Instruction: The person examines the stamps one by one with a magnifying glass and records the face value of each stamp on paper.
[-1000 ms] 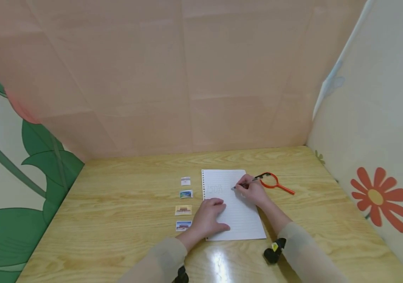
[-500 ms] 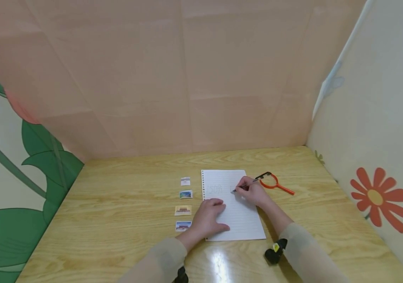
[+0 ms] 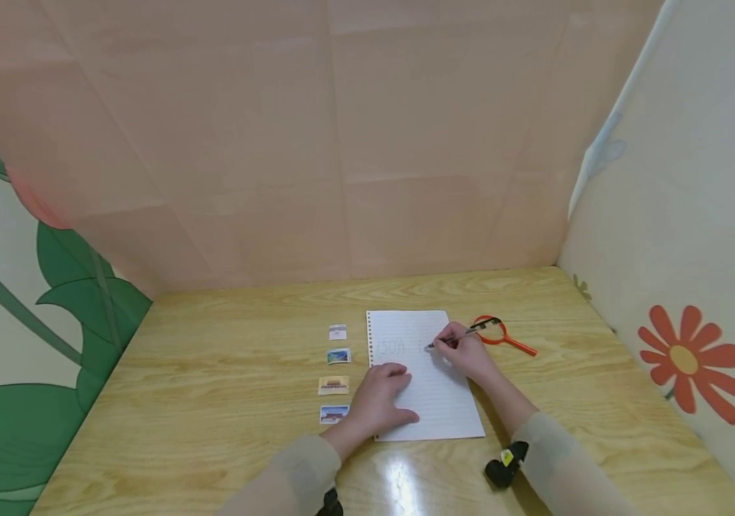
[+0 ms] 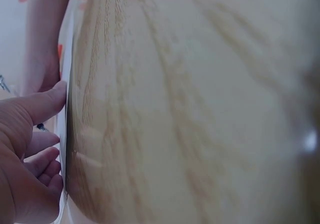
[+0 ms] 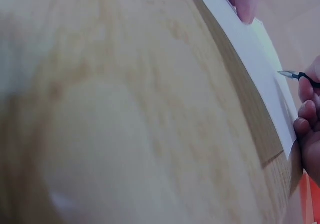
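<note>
A: What does the right hand point(image 3: 464, 352) have hold of?

B: A black-and-clear pen point(image 3: 478, 328), pinched between curled fingers and thumb. It slants, its tip pointing left at the far half of the lined loose-leaf sheet point(image 3: 435, 405) and its back end over the magnifying glass's ring. I can't tell whether the tip touches the paper.

A: And the left hand point(image 3: 380, 395)?

B: It holds nothing in its grasp. It rests on the sheet's left part, thumb well apart from the gently bent fingers.

A: Any writing there?

B: Yes, faint marks point(image 3: 391, 347) beyond the left hand, with a short stroke point(image 3: 420, 345) farther right, just beside the pen tip. They are too pale to read surely.

A: Where's the magnifying glass point(image 3: 521, 347)?

B: On the wooden table point(image 3: 226, 387), right of the sheet, its red handle pointing right and toward the near side.

A: What lies on the left?

B: Four small picture cards in a column from far to near: a pale one point(image 3: 337, 332), a blue-green landscape point(image 3: 338, 355), a yellow-edged one with a building point(image 3: 333, 385), and a blue one with a red building point(image 3: 332, 413), just beside the left wrist.
</note>
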{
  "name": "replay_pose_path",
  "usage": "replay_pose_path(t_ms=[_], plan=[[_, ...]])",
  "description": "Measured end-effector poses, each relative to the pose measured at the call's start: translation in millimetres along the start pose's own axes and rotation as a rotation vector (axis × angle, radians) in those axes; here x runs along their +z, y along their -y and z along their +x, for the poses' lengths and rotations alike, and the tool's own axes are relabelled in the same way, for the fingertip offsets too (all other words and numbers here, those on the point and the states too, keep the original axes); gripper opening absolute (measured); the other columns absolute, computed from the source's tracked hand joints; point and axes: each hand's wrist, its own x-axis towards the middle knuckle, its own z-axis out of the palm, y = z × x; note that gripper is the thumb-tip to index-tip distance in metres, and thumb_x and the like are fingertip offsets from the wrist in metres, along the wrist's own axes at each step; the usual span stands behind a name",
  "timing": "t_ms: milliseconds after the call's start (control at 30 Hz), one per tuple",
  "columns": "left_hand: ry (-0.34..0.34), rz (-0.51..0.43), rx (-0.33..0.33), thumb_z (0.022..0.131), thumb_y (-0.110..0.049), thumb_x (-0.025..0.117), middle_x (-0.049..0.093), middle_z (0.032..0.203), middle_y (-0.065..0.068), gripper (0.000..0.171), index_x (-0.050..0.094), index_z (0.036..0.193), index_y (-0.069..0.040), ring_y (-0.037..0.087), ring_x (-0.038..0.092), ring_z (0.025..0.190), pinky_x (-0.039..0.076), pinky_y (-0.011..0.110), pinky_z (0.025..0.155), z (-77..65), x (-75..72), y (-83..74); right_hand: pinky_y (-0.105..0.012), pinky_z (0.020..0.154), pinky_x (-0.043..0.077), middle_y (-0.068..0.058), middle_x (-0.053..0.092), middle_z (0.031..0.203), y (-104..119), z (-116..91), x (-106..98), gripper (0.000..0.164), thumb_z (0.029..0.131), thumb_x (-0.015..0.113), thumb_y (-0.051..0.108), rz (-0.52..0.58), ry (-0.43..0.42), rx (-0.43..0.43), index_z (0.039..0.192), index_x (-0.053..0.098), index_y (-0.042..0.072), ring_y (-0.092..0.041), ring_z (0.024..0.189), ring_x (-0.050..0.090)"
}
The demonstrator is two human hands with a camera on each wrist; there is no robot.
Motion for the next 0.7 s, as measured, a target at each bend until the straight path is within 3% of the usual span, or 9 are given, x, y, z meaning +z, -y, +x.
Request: replay_pose_path(t_ms=[333, 700], plan=[[-0.003, 0.011, 0.014, 0.077, -0.041, 0.084, 0.055, 0.138, 0.006, 0.067, 0.064, 0.131, -0.006, 0.024, 0.048, 0.126, 0.037, 0.035, 0.108, -0.3, 0.2, 1.2, -0.023, 0.056, 0.042, -0.001, 0.058, 0.080, -3.4, 0.6, 0.8, 0.010, 0.088, 0.072, 0.008, -0.029, 0.016, -0.081, 0.086, 0.062, 0.010, -0.014, 0.067, 0.051], [0.004, 0.008, 0.014, 0.078, -0.040, 0.084, 0.054, 0.139, 0.006, 0.066, 0.064, 0.132, -0.007, 0.024, 0.048, 0.127, 0.037, 0.035, 0.108, -0.3, -0.6, -0.1, -0.022, 0.054, 0.041, -0.004, 0.057, 0.081, -7.4, 1.4, -1.7, 0.006, 0.090, 0.069, 0.010, 0.027, -0.036, -0.016, 0.091, 0.066, 0.005, -0.014, 0.064, 0.050]])
